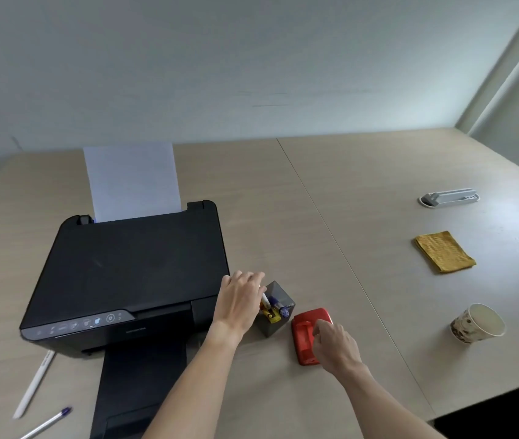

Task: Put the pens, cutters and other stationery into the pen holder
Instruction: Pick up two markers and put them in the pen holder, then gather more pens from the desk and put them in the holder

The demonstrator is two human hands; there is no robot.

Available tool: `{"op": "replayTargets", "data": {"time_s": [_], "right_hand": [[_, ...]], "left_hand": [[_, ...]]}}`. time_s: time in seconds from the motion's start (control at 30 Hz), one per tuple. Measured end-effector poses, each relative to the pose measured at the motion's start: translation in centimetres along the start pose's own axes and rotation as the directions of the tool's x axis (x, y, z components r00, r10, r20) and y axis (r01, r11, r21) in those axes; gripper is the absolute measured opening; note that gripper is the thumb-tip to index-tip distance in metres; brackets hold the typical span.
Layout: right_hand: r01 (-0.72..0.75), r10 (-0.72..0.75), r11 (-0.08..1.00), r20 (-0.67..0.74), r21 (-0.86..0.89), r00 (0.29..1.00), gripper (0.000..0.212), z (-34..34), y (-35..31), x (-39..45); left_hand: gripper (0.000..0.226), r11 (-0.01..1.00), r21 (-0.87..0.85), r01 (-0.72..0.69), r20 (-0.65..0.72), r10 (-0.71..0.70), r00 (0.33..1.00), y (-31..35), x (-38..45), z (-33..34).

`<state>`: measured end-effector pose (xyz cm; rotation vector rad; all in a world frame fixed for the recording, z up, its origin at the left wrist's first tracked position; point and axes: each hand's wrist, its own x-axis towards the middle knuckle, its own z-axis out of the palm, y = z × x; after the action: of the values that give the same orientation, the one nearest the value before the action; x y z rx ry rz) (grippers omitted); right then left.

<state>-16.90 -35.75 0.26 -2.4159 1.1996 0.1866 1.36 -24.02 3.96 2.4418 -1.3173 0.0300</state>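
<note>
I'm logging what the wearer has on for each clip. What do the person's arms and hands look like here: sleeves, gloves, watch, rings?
Both forearms are bare as far as the frame shows; no sleeve is visible. The left hand and right hand wear no gloves, and no watch, bracelet or ring is visible on them.

Both forearms bare, no sleeves in view; left hand, right hand ungloved.

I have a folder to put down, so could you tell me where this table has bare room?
Free: the wide stretch behind the pen holder, between printer and yellow cloth, and the near edge below the paper cup. Crowded: around the holder, red punch and both hands.
</note>
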Motion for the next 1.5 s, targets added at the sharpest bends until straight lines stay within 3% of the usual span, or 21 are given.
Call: {"op": "replayTargets", "data": {"time_s": [0.27,0.4,0.53,0.8,0.93,1.1,1.23,1.37,1.5], "right_hand": [[0.000,-0.001,1.000,-0.037,-0.016,0.999,0.015,1.6,-2.8,-2.7],[0.033,-0.032,0.999,-0.061,0.020,0.998,0.021,3.1,-5.6,-4.5],[0.072,-0.070,0.995,-0.022,0.075,0.997,0.025,4.9,-9.2,-5.9],[0.288,-0.287,0.957,0.038,-0.021,0.957,0.027,10.1,-20.1,-8.8],[0.414,-0.411,0.909,0.065,-0.050,0.910,0.018,13.2,-26.1,-10.5],[0.538,-0.524,0.837,0.139,-0.100,0.840,0.011,17.0,-32.0,-12.7],[0.603,-0.570,0.790,0.226,-0.114,0.790,0.008,19.6,-34.9,-14.2],[0.732,-0.631,0.636,0.381,-0.245,0.676,0.022,21.7,-35.7,-15.5],[0.731,-0.565,0.568,0.467,-0.378,0.680,0.030,24.3,-35.1,-17.4]], "left_hand": [[0.022,0.982,-0.095,-0.164,-0.083,0.157,0.984,-3.3,-3.4,-2.1],[0.016,0.973,-0.160,-0.167,-0.108,0.150,0.983,-5.8,-5.9,-3.7],[0.016,0.970,-0.231,-0.074,-0.090,0.054,0.995,-9.7,-10.0,-5.1],[0.016,0.949,-0.244,0.201,0.030,-0.200,0.979,-19.4,-19.4,-6.8],[0.013,0.922,-0.117,0.368,0.060,-0.363,0.930,-24.7,-24.4,-7.4],[0.012,0.828,0.100,0.552,0.164,-0.561,0.811,-29.9,-30.2,-8.5],[0.017,0.814,0.165,0.557,0.257,-0.581,0.772,-32.8,-33.1,-9.2],[0.016,0.827,0.176,0.535,0.327,-0.561,0.760,-34.6,-34.4,-9.4],[0.021,0.828,0.133,0.544,0.286,-0.558,0.779,-34.8,-34.8,-9.5]]}}
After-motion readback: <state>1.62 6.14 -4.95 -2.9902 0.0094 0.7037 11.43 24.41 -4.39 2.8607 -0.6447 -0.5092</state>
